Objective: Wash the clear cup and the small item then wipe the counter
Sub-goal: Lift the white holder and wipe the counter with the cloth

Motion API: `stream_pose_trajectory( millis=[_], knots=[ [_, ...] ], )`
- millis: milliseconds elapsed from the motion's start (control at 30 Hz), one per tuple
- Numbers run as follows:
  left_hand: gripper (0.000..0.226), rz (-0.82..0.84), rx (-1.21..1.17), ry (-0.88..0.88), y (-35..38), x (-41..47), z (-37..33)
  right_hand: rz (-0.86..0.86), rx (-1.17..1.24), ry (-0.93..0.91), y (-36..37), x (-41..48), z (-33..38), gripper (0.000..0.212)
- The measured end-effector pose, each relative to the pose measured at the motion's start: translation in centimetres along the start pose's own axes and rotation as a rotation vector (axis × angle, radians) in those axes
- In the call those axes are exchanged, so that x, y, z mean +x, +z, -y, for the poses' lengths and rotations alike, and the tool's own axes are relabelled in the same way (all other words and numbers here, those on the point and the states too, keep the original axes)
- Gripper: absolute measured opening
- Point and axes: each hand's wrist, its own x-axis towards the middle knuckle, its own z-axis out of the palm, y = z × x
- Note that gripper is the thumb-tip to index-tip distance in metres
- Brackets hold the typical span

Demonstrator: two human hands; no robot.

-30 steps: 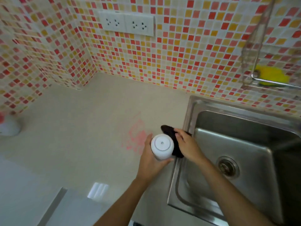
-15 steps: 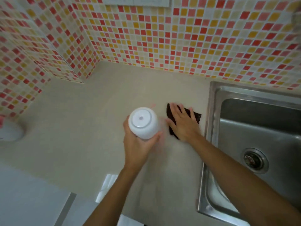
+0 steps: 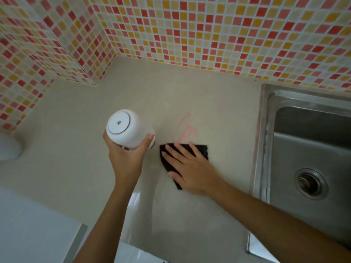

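My left hand (image 3: 125,158) grips a white round container (image 3: 126,129) and holds it above the beige counter (image 3: 76,168), its flat end toward the camera. My right hand (image 3: 190,168) lies flat with straight fingers on a dark cloth (image 3: 204,151) and presses it onto the counter. Just beyond the cloth a faint pink smear (image 3: 187,129) marks the surface. The cloth lies between the container and the sink. No clear cup is in view.
A steel sink (image 3: 266,130) with a round drain (image 3: 310,184) fills the right side. Mosaic tile walls (image 3: 209,31) close the counter at the back and left. A white rounded object (image 3: 9,149) sits at the far left edge.
The view has moved closer and left. My right hand went from holding the cloth bunched near the sink rim to pressing it flat and sliding it toward me, uncovering the pink smear. The container stays lifted.
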Motion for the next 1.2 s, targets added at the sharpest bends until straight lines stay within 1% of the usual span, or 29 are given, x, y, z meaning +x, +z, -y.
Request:
stream_pose_trajectory(
  millis=[33,67,167,200,267,333,400,467,533,567,600,633,700,767,833,867,933,1000,1067,1133,1200],
  knots=[
    [0.089,0.003,0.004,-0.003,0.0,0.1,0.1,-0.014,-0.025,0.041,-0.2,2.4,-1.8,0.057],
    [0.089,0.007,0.007,-0.006,0.0,0.2,0.2,-0.035,-0.038,0.12,-0.7,4.7,-4.0,0.057],
    [0.09,0.012,0.023,0.003,-0.8,0.4,0.4,-0.048,-0.018,0.415,-2.2,8.8,-9.9,0.057],
    [0.09,0.008,0.029,0.004,-1.2,0.6,0.5,-0.047,0.006,0.467,-2.1,8.7,-10.6,0.057],
    [0.09,-0.004,0.038,-0.001,-2.1,1.3,0.6,-0.094,0.002,0.483,-1.4,6.0,-8.4,0.057],
    [0.091,-0.006,0.039,-0.004,-2.7,2.3,0.7,-0.122,-0.024,0.39,-0.5,1.5,-2.9,0.058],
    [0.091,0.002,0.052,-0.002,-3.0,3.3,0.7,-0.07,0.016,0.214,0.5,-2.6,3.1,0.057],
    [0.091,0.008,0.059,0.006,-3.2,4.3,0.6,0.004,0.077,0.041,1.0,-4.3,7.0,0.056],
    [0.092,0.012,0.048,0.018,-3.2,5.0,0.6,0.041,0.077,-0.101,0.9,-2.8,7.4,0.053],
    [0.092,0.012,0.047,0.027,-3.2,5.3,0.6,0.033,0.048,-0.147,0.9,-0.9,6.3,0.051],
    [0.093,0.014,0.051,0.034,-3.2,5.4,0.6,0.035,0.013,-0.153,0.7,1.4,4.7,0.051],
    [0.093,0.019,0.055,0.039,-3.4,5.5,0.6,0.02,-0.019,-0.103,0.4,4.0,2.5,0.051],
    [0.092,0.032,0.065,0.049,-3.8,5.4,0.7,-0.036,-0.023,0.143,-1.0,9.1,-3.6,0.051],
    [0.092,0.039,0.077,0.057,-4.4,5.3,0.9,-0.032,0.01,0.38,-2.4,12.6,-9.4,0.051],
    [0.093,0.041,0.093,0.06,-5.1,5.4,1.1,-0.023,0.032,0.477,-2.4,13.4,-11.2,0.052],
    [0.093,0.041,0.102,0.061,-5.4,5.5,1.1,-0.047,0.026,0.479,-2.0,12.9,-10.1,0.052],
    [0.094,0.04,0.105,0.06,-5.6,5.8,1.1,-0.088,-0.029,0.404,-0.7,10.3,-5.2,0.053],
    [0.094,0.037,0.092,0.055,-5.7,6.0,1.0,-0.07,-0.057,0.218,0.5,6.2,1.7,0.054],
    [0.094,0.037,0.076,0.055,-5.4,6.0,0.9,-0.011,0.004,0.024,1.1,1.5,7.6,0.053],
    [0.094,0.053,0.072,0.053,-5.0,5.9,0.8,0.056,0.081,-0.104,1.3,-0.6,9.2,0.051],
    [0.095,0.064,0.071,0.052,-4.6,5.8,0.9,0.051,0.05,-0.177,1.0,1.4,6.4,0.049]
  ],
)
